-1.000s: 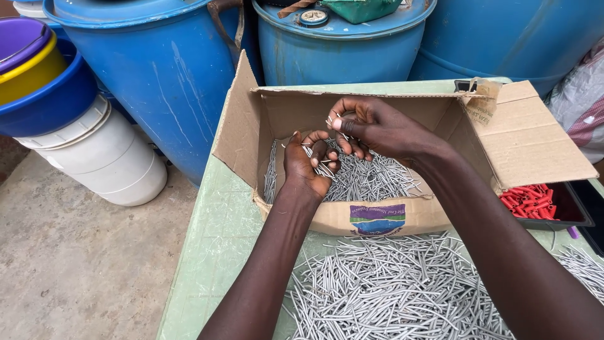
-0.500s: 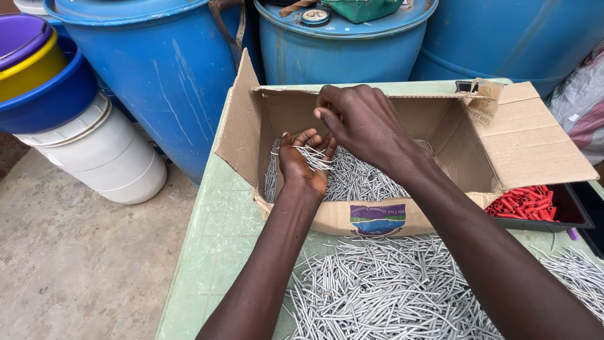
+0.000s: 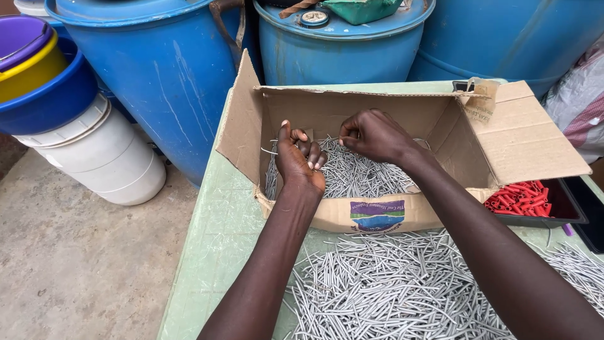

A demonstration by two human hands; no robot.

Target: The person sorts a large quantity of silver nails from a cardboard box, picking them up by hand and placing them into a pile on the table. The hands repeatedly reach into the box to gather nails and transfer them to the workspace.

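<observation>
Your right hand (image 3: 376, 135) has dropped off its raised spot at 12 o'clock of the left hand (image 3: 301, 157); it now sits low at about 3 o'clock of it, knuckles up, fingers pinched just above the grey pins (image 3: 352, 173) in the cardboard box (image 3: 377, 214). The two hands were touching half a second ago and are now apart. Your left hand has closed more, thumb pointing up, with one pin sticking out at its 9 o'clock side.
</observation>
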